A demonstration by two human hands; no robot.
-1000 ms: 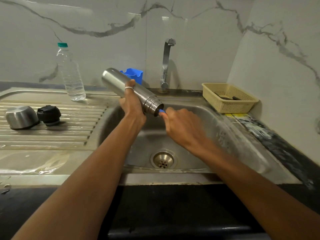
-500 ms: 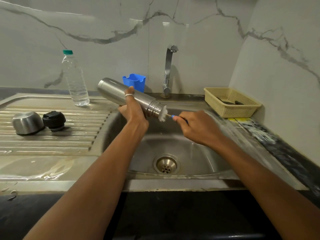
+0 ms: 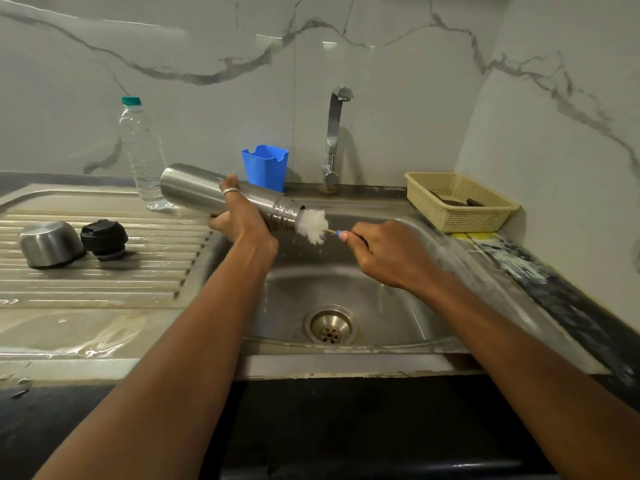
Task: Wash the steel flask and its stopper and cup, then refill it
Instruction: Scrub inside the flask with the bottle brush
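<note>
The fingers of my left hand (image 3: 242, 220) are curled round the middle of the flask (image 3: 204, 190), ring finger over the top and thumb underneath. The fingers of my right hand (image 3: 388, 254) are pinched shut on the thin blue handle of the brush (image 3: 313, 226).

A second ago the brush was buried in the flask, with only the blue tip showing at the mouth. Half a second ago the bristles had started to come out. Now almost the whole white head is clear of the mouth, just right of centre frame, and small drops are flying off it. I judge this as the end of an outward stroke. The inside scrub is under way, and rinsing and refilling are still to come.

The flask is a brushed steel cylinder, smooth apart from the ridged threads at its neck. I hold it over the sink (image 3: 408, 306), tilted with the mouth lower and pointing right. The bristles look soft, fluffy and wet, on a thin wire stem.

On the ribbed, wet draining board (image 3: 104, 282) at mid left, the cup (image 3: 50, 242), a rounded steel dome, sits upside down. Just beside it is the stopper (image 3: 104, 239), black ridged plastic. Behind them stands a clear, ribbed plastic water bottle (image 3: 143, 157) with a green cap.

A glossy blue plastic holder (image 3: 266, 166) stands against the wall beside the curved tap (image 3: 334, 133), where I see no water running. At the right, a cream latticed basket (image 3: 460, 209) sits on the sink's rim.
</note>
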